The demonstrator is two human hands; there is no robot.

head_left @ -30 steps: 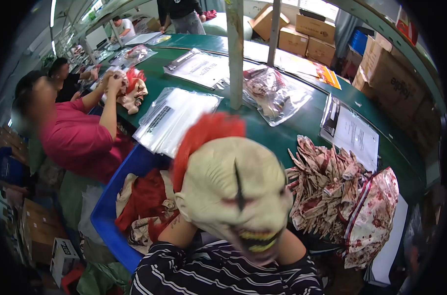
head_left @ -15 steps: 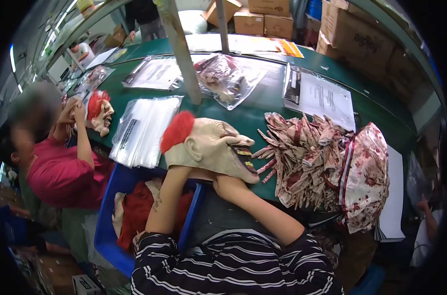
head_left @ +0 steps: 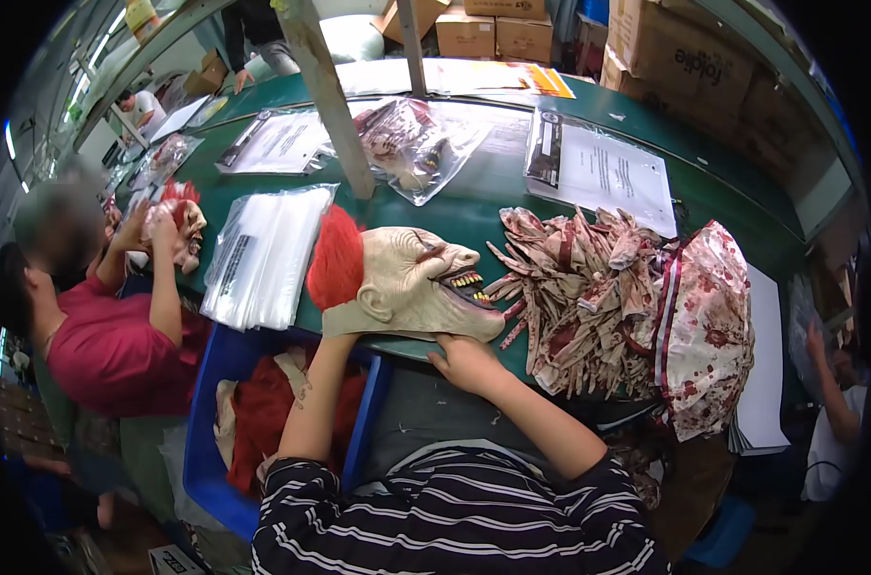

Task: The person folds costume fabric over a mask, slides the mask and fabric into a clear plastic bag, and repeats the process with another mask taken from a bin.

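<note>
A cream rubber mask [head_left: 412, 278] with red hair and a grinning mouth of yellow teeth lies on its side in front of me, its face to the right. My left hand is hidden inside or under the mask; only the wrist [head_left: 340, 347] shows at its lower edge. My right hand [head_left: 466, 364] grips the mask's lower edge near the chin, with its other fingers hidden under the rubber. Just right of the mask is a pile of blood-spattered rubber hands [head_left: 589, 297], beside a stack of red-stained white cloth [head_left: 711, 326].
A stack of clear plastic bags [head_left: 268, 254] lies left of the mask. A blue bin [head_left: 198, 441] with red hairy pieces stands below the green table [head_left: 512, 225]. Printed sheets [head_left: 603, 177] and a bagged mask [head_left: 421, 149] lie behind, near a post [head_left: 330, 96]. A co-worker [head_left: 119, 345] handles another mask.
The mask has been laid flatter, its face turned more upward and its hair now spread at the left. My right hand has shifted slightly right along its edge. The camera view has shifted a little.
</note>
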